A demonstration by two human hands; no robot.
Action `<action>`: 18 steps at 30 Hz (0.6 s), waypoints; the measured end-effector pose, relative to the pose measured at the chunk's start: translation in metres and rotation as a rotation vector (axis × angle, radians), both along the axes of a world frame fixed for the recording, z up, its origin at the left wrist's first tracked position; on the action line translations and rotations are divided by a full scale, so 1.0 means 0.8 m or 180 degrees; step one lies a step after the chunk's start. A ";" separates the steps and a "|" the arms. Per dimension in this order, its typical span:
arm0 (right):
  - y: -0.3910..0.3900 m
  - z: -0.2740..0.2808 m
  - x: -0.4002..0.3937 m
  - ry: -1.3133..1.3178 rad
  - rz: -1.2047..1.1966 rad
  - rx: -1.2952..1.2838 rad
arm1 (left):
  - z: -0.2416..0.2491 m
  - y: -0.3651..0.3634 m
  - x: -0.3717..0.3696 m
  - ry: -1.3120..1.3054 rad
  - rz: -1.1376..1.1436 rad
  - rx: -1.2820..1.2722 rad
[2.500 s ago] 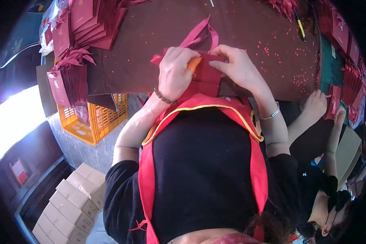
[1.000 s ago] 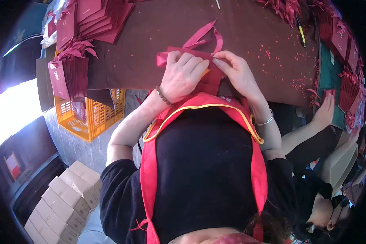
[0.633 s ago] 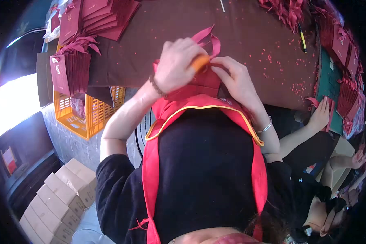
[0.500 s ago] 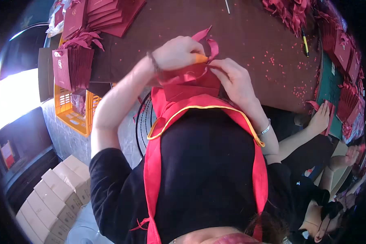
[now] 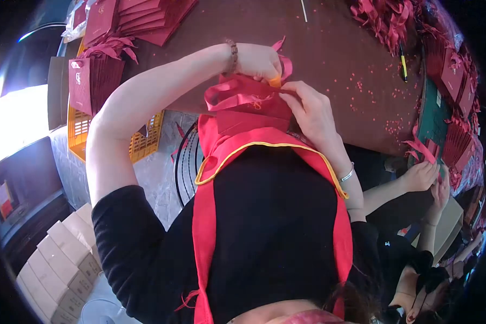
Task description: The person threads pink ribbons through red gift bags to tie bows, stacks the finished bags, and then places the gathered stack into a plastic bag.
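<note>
A dark red paper gift bag [image 5: 248,122] with a gold mark lies at the table's near edge, against the red apron [image 5: 221,144]. A wide red ribbon [image 5: 221,97] loops at its top. My left hand [image 5: 258,60], with an orange cover on one finger, is bent over the bag's top and closed on the ribbon, whose end sticks up beyond the fingers. Close beside it, my right hand [image 5: 311,108] pinches a dark red strip of ribbon between thumb and forefinger. The exact crossing of the ribbon is partly hidden by my fingers.
Stacked red bags [image 5: 81,86] stand at the left above a yellow crate [image 5: 146,137]. Red ribbons [image 5: 383,21] are heaped at the far right, near a yellow-black pen [image 5: 403,66]. Small red bits [image 5: 397,123] dot the brown table. A co-worker's hands [image 5: 421,175] handle ribbon at right.
My left hand has moved slightly right and its elbow has swung out to the left. A ribbon loop now shows more openly over the bag. The co-worker's hands have shifted.
</note>
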State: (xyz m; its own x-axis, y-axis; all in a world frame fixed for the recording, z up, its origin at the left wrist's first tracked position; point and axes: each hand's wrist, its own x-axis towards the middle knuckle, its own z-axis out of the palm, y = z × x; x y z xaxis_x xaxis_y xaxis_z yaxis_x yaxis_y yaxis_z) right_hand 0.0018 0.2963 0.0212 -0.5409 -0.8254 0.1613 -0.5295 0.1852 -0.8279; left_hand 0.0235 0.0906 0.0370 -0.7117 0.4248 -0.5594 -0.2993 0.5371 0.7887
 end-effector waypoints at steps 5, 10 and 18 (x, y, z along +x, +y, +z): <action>0.002 -0.003 -0.007 -0.0233 0.0045 -0.0009 | -0.027 0.000 0.011 0.0917 0.0722 0.0247; 0.003 0.002 -0.007 -0.0262 0.0126 0.0043 | -0.011 -0.024 -0.005 0.0703 0.1422 -0.0158; 0.002 -0.005 -0.006 -0.0100 0.0084 -0.0087 | -0.010 -0.021 0.007 0.0920 0.0361 -0.0754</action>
State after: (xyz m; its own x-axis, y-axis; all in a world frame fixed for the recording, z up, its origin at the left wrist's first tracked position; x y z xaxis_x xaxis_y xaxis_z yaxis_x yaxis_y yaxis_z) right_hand -0.0032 0.2977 0.0169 -0.5242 -0.8350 0.1675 -0.5076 0.1485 -0.8487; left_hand 0.0293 0.0739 0.0293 -0.8894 0.2174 -0.4021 -0.1509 0.6907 0.7072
